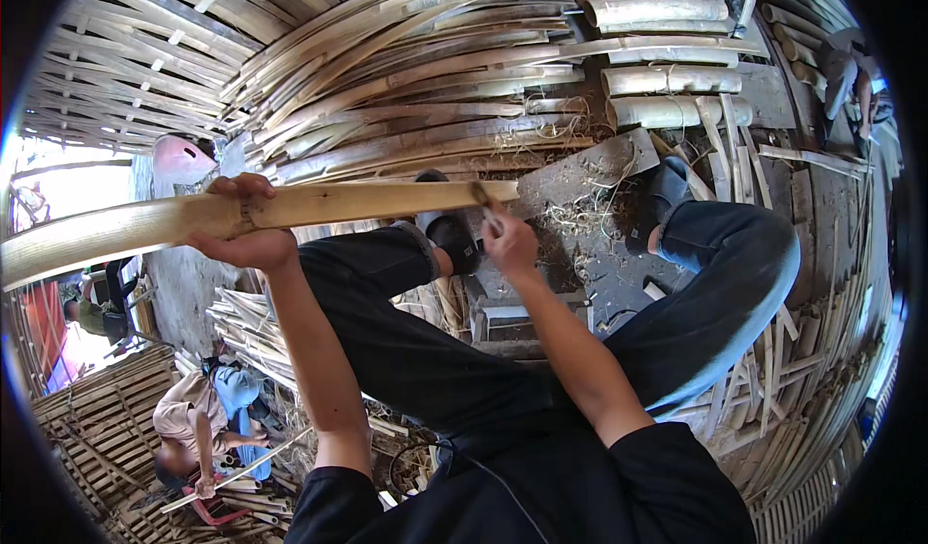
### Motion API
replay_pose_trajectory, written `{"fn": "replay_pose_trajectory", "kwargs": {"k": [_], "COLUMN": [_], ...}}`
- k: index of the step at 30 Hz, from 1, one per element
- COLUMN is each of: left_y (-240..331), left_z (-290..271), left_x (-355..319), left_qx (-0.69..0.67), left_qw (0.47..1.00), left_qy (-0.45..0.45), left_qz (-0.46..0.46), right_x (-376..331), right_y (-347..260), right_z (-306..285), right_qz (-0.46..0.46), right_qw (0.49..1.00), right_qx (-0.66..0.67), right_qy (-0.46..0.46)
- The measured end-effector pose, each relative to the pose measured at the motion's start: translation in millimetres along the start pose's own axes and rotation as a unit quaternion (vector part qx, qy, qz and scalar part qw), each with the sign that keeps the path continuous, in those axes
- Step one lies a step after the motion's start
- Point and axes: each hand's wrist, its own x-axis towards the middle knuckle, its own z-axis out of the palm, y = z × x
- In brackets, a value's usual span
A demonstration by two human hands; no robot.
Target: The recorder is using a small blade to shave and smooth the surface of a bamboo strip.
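Bamboo slat (290, 210) lies left-right, its right end at the right hand (509, 244)

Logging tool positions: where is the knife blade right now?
Head view, centre: the knife blade is in the right hand, at the end of the bamboo slat.

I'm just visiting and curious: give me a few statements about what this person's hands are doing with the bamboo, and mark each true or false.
1. The left hand grips a long bamboo strip. True.
2. The right hand rests empty on the knee. False: it holds a small blade at the strip's end.
3. The strip lies flat on the ground. False: it is held up across the person's legs.
4. Split bamboo is piled behind the feet. True.
5. Another person crouches at lower left. True.
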Motion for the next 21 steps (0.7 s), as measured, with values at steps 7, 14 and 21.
{"fn": "replay_pose_trajectory", "kwargs": {"k": [7, 14, 21], "left_y": [-3, -5, 1], "left_z": [-20, -4, -1], "left_x": [2, -3, -8], "left_qx": [-0.021, -0.045, -0.031], "left_qw": [0.997, 0.999, 0.998], "left_qy": [-0.073, -0.023, -0.039], "left_qz": [0.002, 0.008, -0.037], "right_x": [10, 5, 20], "right_y": [19, 30, 117], "right_z": [-18, 24, 23], "right_qz": [0.073, 0.081, 0.223], "right_qw": [0.997, 0.996, 0.966], "right_qx": [-0.018, 0.0, -0.114], "right_qy": [-0.012, 0.026, -0.056]}}
